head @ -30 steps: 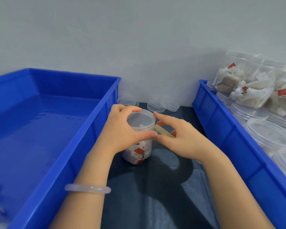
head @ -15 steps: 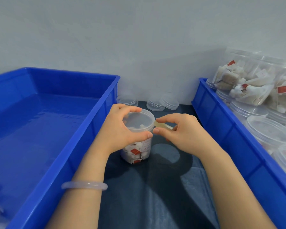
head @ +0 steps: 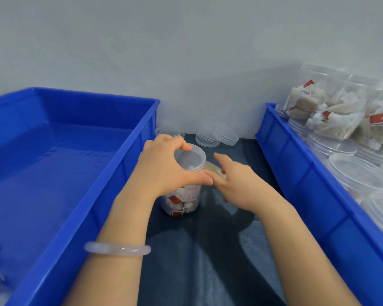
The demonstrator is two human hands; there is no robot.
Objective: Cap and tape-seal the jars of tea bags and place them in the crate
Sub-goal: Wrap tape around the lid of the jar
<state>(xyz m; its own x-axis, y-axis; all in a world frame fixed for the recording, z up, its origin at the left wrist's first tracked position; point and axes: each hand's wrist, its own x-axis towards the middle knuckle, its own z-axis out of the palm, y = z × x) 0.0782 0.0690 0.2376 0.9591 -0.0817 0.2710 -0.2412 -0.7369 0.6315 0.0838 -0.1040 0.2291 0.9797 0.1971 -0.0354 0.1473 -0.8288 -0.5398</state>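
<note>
Two bare hands meet at a clear plastic jar of tea bags (head: 185, 197), which stands capped with a translucent lid (head: 189, 156) on the dark mat (head: 208, 250) between two blue plastic crates (head: 75, 151). My left hand (head: 164, 166) curls round the jar's top, thumb across the front. My right hand (head: 241, 184), blurred, touches the jar's right side. A beige strip of tape (head: 212, 167) runs between its forefinger and thumb; whether it pinches the strip I cannot tell.
</note>
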